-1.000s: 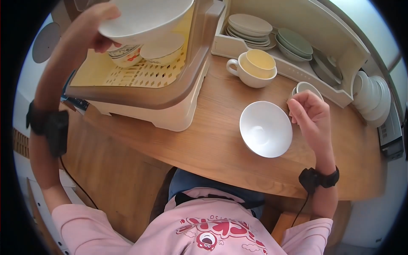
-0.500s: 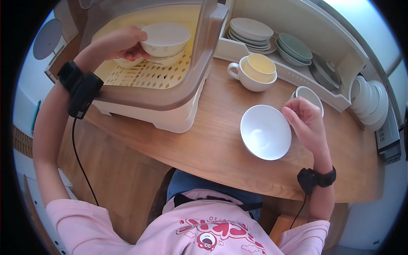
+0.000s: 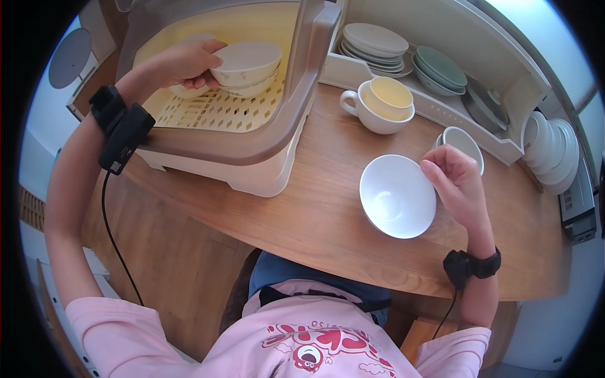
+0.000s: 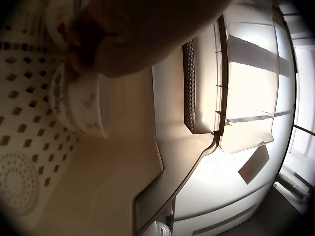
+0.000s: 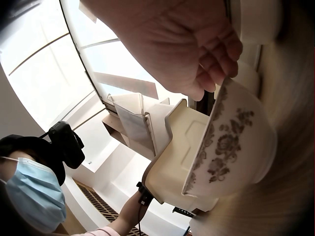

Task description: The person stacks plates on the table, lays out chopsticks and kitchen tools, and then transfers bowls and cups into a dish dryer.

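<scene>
My left hand [image 3: 189, 62] reaches into the dish rack [image 3: 265, 151] and grips the left edge of a white bowl [image 3: 255, 58]. That bowl sits on another bowl [image 3: 252, 87] with a floral band, over the perforated yellow tray [image 3: 195, 116]. Part of a further bowl [image 3: 188, 92] shows below the hand. In the left wrist view the fingers are dark against the bowls [image 4: 81, 105]. My right hand [image 3: 455, 179] hangs loosely curled, fingertips right at the rim of a white bowl [image 3: 398, 196] on the table. The right wrist view shows brown flowers on this bowl [image 5: 231, 142].
A white mug [image 3: 380, 120] holds a yellow cup [image 3: 391, 97]. Small nested bowls [image 3: 465, 146] stand behind my right hand. Stacked plates [image 3: 375, 41] and green dishes [image 3: 441, 68] fill the white shelf [image 3: 428, 110]; more white plates [image 3: 554, 151] stand at the right.
My left hand has lowered the white bowl from above the rack onto the bowl inside it. My right hand has shifted slightly left, closer to the table bowl's rim.
</scene>
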The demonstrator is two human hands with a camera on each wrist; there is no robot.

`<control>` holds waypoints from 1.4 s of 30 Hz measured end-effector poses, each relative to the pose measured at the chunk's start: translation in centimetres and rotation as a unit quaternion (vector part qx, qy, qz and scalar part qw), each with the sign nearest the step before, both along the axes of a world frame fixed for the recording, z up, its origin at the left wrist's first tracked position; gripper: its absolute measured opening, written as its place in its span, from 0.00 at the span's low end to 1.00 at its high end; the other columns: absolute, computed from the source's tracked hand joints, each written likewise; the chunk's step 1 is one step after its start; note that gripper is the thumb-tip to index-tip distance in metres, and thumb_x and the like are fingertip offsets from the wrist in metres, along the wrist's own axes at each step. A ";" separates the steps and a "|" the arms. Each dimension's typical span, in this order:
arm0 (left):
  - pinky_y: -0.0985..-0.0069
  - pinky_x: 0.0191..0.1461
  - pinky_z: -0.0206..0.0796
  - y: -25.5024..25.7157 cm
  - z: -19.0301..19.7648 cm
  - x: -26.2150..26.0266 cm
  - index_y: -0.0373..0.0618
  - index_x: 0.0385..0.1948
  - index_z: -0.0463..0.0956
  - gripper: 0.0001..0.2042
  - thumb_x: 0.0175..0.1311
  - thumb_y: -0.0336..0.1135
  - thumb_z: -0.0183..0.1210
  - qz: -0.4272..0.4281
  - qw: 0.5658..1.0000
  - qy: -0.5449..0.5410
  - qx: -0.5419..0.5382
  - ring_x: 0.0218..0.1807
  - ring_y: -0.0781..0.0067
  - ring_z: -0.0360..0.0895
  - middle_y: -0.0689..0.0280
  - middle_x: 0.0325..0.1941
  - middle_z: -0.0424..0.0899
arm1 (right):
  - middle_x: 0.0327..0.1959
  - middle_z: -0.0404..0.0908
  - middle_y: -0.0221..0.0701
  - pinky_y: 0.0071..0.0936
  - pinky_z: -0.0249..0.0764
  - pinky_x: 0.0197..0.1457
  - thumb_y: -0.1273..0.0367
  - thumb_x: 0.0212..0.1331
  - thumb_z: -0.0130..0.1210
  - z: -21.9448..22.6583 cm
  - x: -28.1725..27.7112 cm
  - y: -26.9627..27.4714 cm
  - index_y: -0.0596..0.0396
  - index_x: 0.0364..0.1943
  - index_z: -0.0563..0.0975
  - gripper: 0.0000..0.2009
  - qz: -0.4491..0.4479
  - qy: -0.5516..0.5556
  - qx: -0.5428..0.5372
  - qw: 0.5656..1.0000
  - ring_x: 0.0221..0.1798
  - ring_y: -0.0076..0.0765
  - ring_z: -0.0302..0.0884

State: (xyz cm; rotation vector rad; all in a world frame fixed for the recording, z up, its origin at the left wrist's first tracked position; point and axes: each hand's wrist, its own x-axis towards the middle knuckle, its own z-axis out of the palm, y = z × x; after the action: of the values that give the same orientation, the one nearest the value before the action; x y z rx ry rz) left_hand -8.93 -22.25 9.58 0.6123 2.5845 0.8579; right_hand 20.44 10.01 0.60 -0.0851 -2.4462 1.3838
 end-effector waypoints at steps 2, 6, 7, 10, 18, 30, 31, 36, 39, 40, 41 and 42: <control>0.86 0.18 0.55 0.0 -0.1 -0.2 0.45 0.66 0.60 0.22 0.70 0.32 0.44 0.013 0.999 0.019 -0.027 0.18 0.87 0.68 0.67 0.25 0.78 | 0.26 0.79 0.26 0.14 0.71 0.31 0.72 0.62 0.57 -0.1 0.0 0.0 0.62 0.32 0.76 0.06 0.001 0.000 0.000 1.000 0.29 0.14 0.75; 0.85 0.18 0.56 -0.1 -0.2 -0.2 0.47 0.66 0.59 0.22 0.71 0.35 0.45 0.014 0.998 0.025 -0.055 0.19 0.87 0.68 0.68 0.24 0.77 | 0.25 0.78 0.24 0.14 0.69 0.30 0.71 0.61 0.58 -0.5 -0.1 0.0 0.61 0.33 0.76 0.06 -0.014 0.021 0.020 0.999 0.27 0.14 0.73; 0.85 0.19 0.57 0.0 -0.3 -0.3 0.48 0.67 0.59 0.22 0.72 0.36 0.45 0.009 0.997 0.033 -0.064 0.19 0.87 0.68 0.68 0.23 0.77 | 0.24 0.78 0.24 0.14 0.69 0.30 0.71 0.60 0.58 -0.5 -0.1 0.0 0.60 0.33 0.76 0.06 -0.024 0.029 0.033 0.999 0.26 0.14 0.72; 0.83 0.18 0.58 -0.1 -0.5 -0.4 0.46 0.67 0.58 0.23 0.71 0.38 0.46 -0.011 0.996 0.051 -0.075 0.17 0.85 0.66 0.68 0.22 0.76 | 0.23 0.76 0.24 0.13 0.67 0.29 0.71 0.59 0.59 -0.5 0.0 0.0 0.61 0.33 0.77 0.06 -0.015 0.005 0.022 1.000 0.26 0.13 0.71; 0.81 0.21 0.59 -0.3 1.0 1.4 0.44 0.65 0.60 0.27 0.68 0.43 0.52 -0.009 0.987 0.138 -0.085 0.17 0.82 0.67 0.67 0.19 0.75 | 0.18 0.69 0.32 0.26 0.62 0.26 0.67 0.61 0.55 -0.2 0.4 -0.1 0.65 0.29 0.74 0.12 0.010 -0.130 0.110 0.985 0.22 0.23 0.64; 0.82 0.27 0.61 4.9 4.7 18.1 0.40 0.50 0.72 0.16 0.65 0.38 0.56 -0.241 0.934 0.218 0.149 0.23 0.83 0.72 0.69 0.20 0.77 | 0.21 0.71 0.24 0.21 0.61 0.26 0.69 0.65 0.50 0.1 0.5 -1.1 0.64 0.35 0.74 0.09 0.048 -0.055 -0.032 0.997 0.24 0.16 0.64; 0.79 0.27 0.63 5.3 4.0 18.6 0.38 0.50 0.71 0.17 0.64 0.39 0.57 -0.304 0.905 0.283 0.091 0.22 0.78 0.74 0.65 0.19 0.77 | 0.23 0.73 0.22 0.19 0.62 0.27 0.69 0.66 0.49 0.3 0.5 -1.5 0.64 0.38 0.75 0.10 0.050 -0.034 -0.053 0.997 0.25 0.14 0.65; 0.67 0.25 0.66 8.3 2.6 21.4 0.29 0.49 0.67 0.25 0.64 0.46 0.56 -0.361 0.929 0.082 -0.023 0.20 0.57 0.76 0.56 0.16 0.76 | 0.26 0.74 0.23 0.17 0.64 0.29 0.69 0.67 0.49 0.5 1.4 -2.4 0.63 0.42 0.75 0.10 0.073 -0.006 -0.070 0.995 0.28 0.13 0.68; 0.66 0.29 0.67 9.6 3.1 21.2 0.29 0.50 0.66 0.25 0.67 0.48 0.52 -0.334 0.939 -0.055 -0.057 0.24 0.55 0.77 0.56 0.21 0.79 | 0.27 0.75 0.22 0.14 0.63 0.30 0.71 0.67 0.48 0.6 1.7 -2.6 0.63 0.43 0.75 0.09 0.086 0.003 -0.076 0.993 0.29 0.11 0.67; 0.66 0.32 0.67 9.9 2.6 20.7 0.31 0.50 0.67 0.23 0.68 0.47 0.51 -0.327 0.941 -0.055 -0.066 0.26 0.56 0.77 0.55 0.24 0.79 | 0.28 0.75 0.22 0.14 0.63 0.30 0.71 0.67 0.48 0.5 1.6 -2.5 0.63 0.43 0.75 0.08 0.071 0.017 -0.079 0.994 0.29 0.10 0.67; 0.66 0.35 0.67 10.0 2.3 20.3 0.32 0.50 0.67 0.22 0.68 0.46 0.50 -0.320 0.943 -0.055 -0.075 0.29 0.57 0.77 0.54 0.27 0.80 | 0.28 0.75 0.22 0.13 0.63 0.31 0.71 0.67 0.47 0.5 1.6 -2.5 0.62 0.43 0.75 0.08 0.056 0.030 -0.084 0.995 0.29 0.10 0.67; 0.68 0.40 0.67 10.2 2.1 19.8 0.34 0.48 0.69 0.16 0.67 0.39 0.47 -0.312 0.942 -0.067 -0.102 0.33 0.61 0.77 0.55 0.33 0.79 | 0.28 0.75 0.22 0.13 0.62 0.31 0.71 0.67 0.48 0.7 1.7 -2.5 0.63 0.43 0.75 0.08 0.062 0.021 -0.107 0.992 0.30 0.11 0.67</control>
State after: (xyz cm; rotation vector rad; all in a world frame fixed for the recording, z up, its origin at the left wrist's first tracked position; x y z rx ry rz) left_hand 10.90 -12.00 11.63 1.1696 2.1083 0.3967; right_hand 22.14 7.52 1.31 0.0471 -2.2951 1.6809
